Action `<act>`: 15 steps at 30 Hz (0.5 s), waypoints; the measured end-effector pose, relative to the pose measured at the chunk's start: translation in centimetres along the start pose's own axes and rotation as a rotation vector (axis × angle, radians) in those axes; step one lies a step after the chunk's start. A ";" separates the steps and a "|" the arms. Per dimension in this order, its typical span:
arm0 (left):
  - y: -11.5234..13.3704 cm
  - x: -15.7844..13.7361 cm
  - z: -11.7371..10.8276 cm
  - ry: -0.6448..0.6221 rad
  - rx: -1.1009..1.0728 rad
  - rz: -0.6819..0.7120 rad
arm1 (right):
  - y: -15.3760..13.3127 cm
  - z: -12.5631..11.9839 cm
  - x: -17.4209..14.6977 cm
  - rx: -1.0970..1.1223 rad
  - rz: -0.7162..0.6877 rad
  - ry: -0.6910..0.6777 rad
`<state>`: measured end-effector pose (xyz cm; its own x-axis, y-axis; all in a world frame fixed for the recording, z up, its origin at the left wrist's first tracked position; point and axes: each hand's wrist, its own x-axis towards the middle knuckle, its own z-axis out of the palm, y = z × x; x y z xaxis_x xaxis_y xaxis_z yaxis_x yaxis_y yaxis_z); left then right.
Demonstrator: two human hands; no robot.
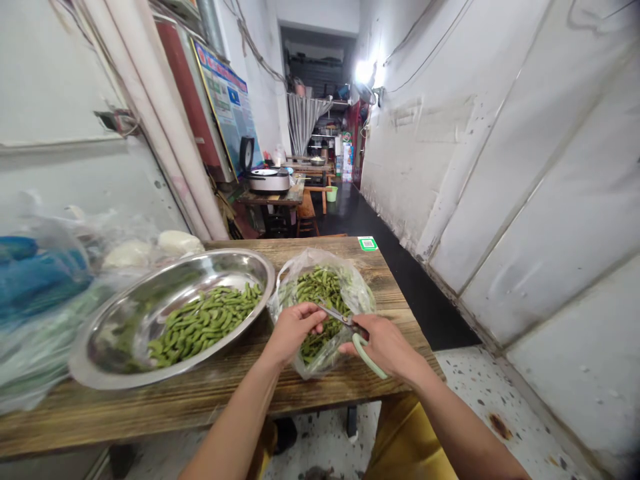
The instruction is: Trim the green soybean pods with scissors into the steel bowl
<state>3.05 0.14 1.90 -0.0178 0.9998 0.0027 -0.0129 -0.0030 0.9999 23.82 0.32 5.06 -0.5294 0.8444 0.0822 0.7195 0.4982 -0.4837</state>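
My right hand [383,343] grips a pair of scissors [371,360] with pale green handles, its blades pointing left toward my other hand. Fingers of my left hand [300,325] are pinched together at the blade tips; what they hold is too small to make out. Beneath both hands, a clear plastic bag [357,270] stands open, filled with green soybean pods [320,283]. To the left of it, a large oval steel basin [95,370] holds a heap of green pods [205,327], mostly on its near right side.
Everything stands on a wooden table [240,393] with a green QR-code sticker [367,244] at its far right corner. Plastic bags [45,287] crowd the left end. Farther back, a rice cooker [270,180] with its lid up sits on another table. A white wall [500,167] runs along the right.
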 end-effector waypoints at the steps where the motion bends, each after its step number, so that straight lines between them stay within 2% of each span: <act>1: 0.1 -0.1 0.0 -0.004 0.020 -0.008 | 0.0 0.0 0.0 0.004 0.005 -0.011; 9: 0.4 -0.4 0.1 0.050 0.183 0.035 | 0.6 0.6 0.0 -0.058 0.029 -0.037; 15: 0.1 -0.2 0.2 0.077 0.129 -0.011 | 0.9 0.3 0.1 -0.011 0.045 -0.057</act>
<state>3.23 -0.08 2.01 -0.0948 0.9955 -0.0042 0.1148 0.0151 0.9933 24.29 0.76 4.33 -0.5209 0.8535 0.0113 0.7480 0.4628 -0.4758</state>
